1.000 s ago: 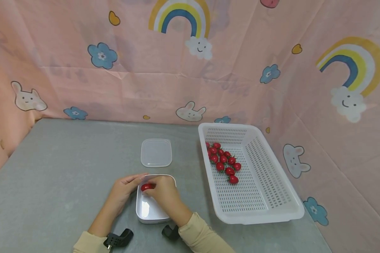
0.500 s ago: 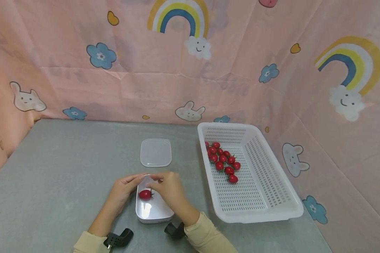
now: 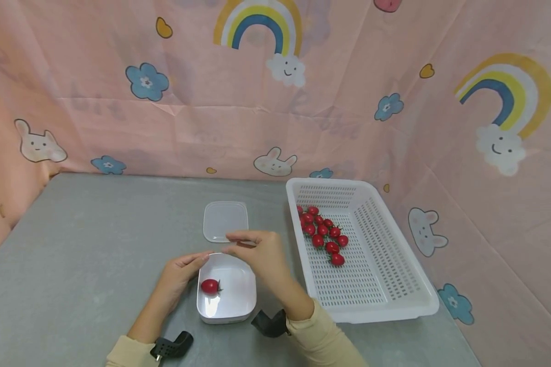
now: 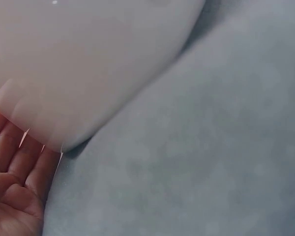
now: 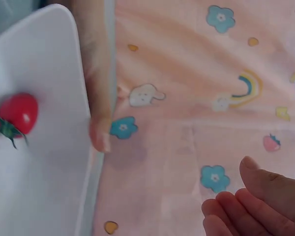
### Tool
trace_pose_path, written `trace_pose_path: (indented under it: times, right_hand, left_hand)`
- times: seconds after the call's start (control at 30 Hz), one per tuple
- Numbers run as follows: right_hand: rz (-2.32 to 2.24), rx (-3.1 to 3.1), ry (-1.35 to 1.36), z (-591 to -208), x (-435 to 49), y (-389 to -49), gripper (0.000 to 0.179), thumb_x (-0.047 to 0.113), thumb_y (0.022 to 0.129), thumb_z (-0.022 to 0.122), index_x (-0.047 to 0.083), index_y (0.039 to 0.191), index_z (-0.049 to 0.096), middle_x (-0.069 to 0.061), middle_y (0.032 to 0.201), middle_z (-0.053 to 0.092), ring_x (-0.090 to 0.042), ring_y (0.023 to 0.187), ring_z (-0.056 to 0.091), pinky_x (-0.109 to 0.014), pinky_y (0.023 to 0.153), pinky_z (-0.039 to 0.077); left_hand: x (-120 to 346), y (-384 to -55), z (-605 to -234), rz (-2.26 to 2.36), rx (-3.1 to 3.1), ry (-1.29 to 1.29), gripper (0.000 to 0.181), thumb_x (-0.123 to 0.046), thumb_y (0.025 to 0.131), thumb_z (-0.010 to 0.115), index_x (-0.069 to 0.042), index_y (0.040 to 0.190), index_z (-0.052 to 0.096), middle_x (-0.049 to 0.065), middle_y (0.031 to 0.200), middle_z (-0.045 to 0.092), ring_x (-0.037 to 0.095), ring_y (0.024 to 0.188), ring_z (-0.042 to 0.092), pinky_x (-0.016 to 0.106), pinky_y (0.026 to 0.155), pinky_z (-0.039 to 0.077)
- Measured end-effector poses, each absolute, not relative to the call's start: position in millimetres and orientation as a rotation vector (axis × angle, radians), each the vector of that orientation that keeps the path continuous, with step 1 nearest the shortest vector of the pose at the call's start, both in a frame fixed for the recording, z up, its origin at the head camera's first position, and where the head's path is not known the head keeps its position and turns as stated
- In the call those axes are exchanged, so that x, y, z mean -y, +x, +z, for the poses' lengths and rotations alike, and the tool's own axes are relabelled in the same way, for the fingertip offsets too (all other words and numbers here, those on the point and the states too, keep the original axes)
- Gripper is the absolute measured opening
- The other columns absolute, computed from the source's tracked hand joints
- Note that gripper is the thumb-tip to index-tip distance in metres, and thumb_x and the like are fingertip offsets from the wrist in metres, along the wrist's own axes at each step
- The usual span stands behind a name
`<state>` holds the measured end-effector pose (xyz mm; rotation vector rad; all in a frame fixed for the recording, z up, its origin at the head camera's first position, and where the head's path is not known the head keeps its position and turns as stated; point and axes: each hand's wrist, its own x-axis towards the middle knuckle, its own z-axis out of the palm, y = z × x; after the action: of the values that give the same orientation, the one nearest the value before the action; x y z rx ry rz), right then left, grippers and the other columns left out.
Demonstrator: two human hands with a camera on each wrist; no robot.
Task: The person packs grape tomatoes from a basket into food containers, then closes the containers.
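In the head view a white square box (image 3: 239,285) stands on the grey table. Inside, toward its left side, lies one red cherry tomato (image 3: 209,286) with a green stem, also visible in the right wrist view. My left hand (image 3: 176,280) rests against the box's back left corner, fingers along the outer wall and thumb up at the rim. Over the box's back right side hovers my right hand (image 3: 264,257), nothing held, thumb apart from the loosely bent fingers (image 5: 236,211).
A clear, flat lid (image 3: 225,222) lies behind the box. To the right stands a large white perforated basket (image 3: 372,300) with several cherry tomatoes (image 3: 323,230) on its left side. A pink patterned cloth (image 3: 188,122) hangs behind the table.
My right hand has let go of the cherry tomato inside the box, then lifted out toward the back right. The left hand stays at the box.
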<state>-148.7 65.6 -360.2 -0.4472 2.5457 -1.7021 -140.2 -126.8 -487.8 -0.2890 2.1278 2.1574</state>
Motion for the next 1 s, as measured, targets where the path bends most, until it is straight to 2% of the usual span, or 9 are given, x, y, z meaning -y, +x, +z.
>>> trace_pose_path:
  times: [0.23, 0.5, 0.73, 0.77, 0.83, 0.9, 0.97, 1.0]
  right_hand:
    - [-1.666, -2.572, -0.226, -340, -81, -159, 0.023, 0.022, 0.080, 0.083, 0.014, 0.102, 0.080, -0.002, 0.102, 0.078, -0.017, 0.107, 0.071, -0.035, 0.088, 0.057]
    - [-1.679, -2.604, -0.252, -320, -102, -170, 0.024, 0.020, 0.079, 0.084, 0.013, 0.102, 0.080, -0.003, 0.102, 0.078, -0.017, 0.105, 0.071, -0.039, 0.091, 0.057]
    - [-1.671, -2.590, -0.210, -309, -127, -177, 0.028, 0.026, 0.082, 0.081, 0.016, 0.108, 0.078, 0.000, 0.111, 0.076, -0.015, 0.114, 0.066, -0.040, 0.102, 0.051]
    - [-1.668, -2.593, -0.194, -308, -130, -179, 0.028, 0.027, 0.083, 0.081, 0.017, 0.109, 0.078, 0.000, 0.112, 0.076, -0.015, 0.114, 0.066, -0.038, 0.099, 0.052]
    - [-1.659, -2.607, -0.171, -308, -138, -183, 0.029, 0.029, 0.083, 0.080, 0.018, 0.110, 0.078, 0.001, 0.113, 0.076, -0.018, 0.109, 0.066, -0.031, 0.084, 0.055]
    - [-1.652, -2.617, -0.139, -308, -146, -187, 0.031, 0.032, 0.083, 0.080, 0.020, 0.111, 0.077, 0.001, 0.114, 0.075, -0.018, 0.108, 0.067, -0.025, 0.078, 0.053]
    - [-1.660, -2.622, -0.105, -309, -155, -192, 0.033, 0.034, 0.083, 0.081, 0.020, 0.112, 0.077, 0.002, 0.114, 0.075, -0.017, 0.106, 0.067, -0.024, 0.075, 0.052]
    - [-1.664, -2.620, -0.095, -310, -159, -195, 0.034, 0.036, 0.083, 0.080, 0.020, 0.113, 0.077, 0.002, 0.114, 0.075, -0.015, 0.107, 0.066, -0.025, 0.078, 0.054]
  left_hand:
    - [127, -142, -489, 2.132, -2.132, -0.308, 0.037, -0.024, 0.097, 0.065, 0.003, 0.122, 0.068, 0.002, 0.117, 0.074, -0.008, 0.100, 0.063, 0.014, 0.089, 0.048]
    - [127, -141, -487, 2.174, -2.105, -0.292, 0.037, -0.021, 0.097, 0.065, 0.006, 0.123, 0.066, -0.007, 0.111, 0.075, -0.009, 0.100, 0.063, 0.013, 0.090, 0.048]
    - [128, -141, -486, 2.154, -2.124, -0.303, 0.037, -0.021, 0.096, 0.065, 0.004, 0.123, 0.067, -0.004, 0.114, 0.074, -0.010, 0.100, 0.062, 0.012, 0.090, 0.048]
    - [128, -141, -486, 2.154, -2.122, -0.305, 0.037, -0.021, 0.096, 0.065, 0.004, 0.123, 0.067, -0.005, 0.114, 0.074, -0.010, 0.100, 0.062, 0.012, 0.090, 0.048]
    - [127, -141, -487, 2.150, -2.122, -0.308, 0.036, -0.021, 0.096, 0.065, 0.004, 0.123, 0.067, -0.005, 0.114, 0.074, -0.011, 0.101, 0.062, 0.011, 0.090, 0.047]
    - [127, -141, -487, 2.156, -2.123, -0.303, 0.036, -0.021, 0.096, 0.065, 0.004, 0.122, 0.068, -0.004, 0.114, 0.075, -0.010, 0.100, 0.062, 0.012, 0.090, 0.048]
    - [127, -141, -486, 2.168, -2.112, -0.297, 0.035, -0.020, 0.096, 0.066, 0.004, 0.121, 0.068, -0.002, 0.115, 0.075, -0.010, 0.100, 0.062, 0.012, 0.091, 0.048]
    - [126, -141, -486, 2.171, -2.111, -0.296, 0.035, -0.020, 0.096, 0.066, 0.004, 0.121, 0.068, -0.002, 0.115, 0.075, -0.010, 0.100, 0.063, 0.012, 0.091, 0.048]
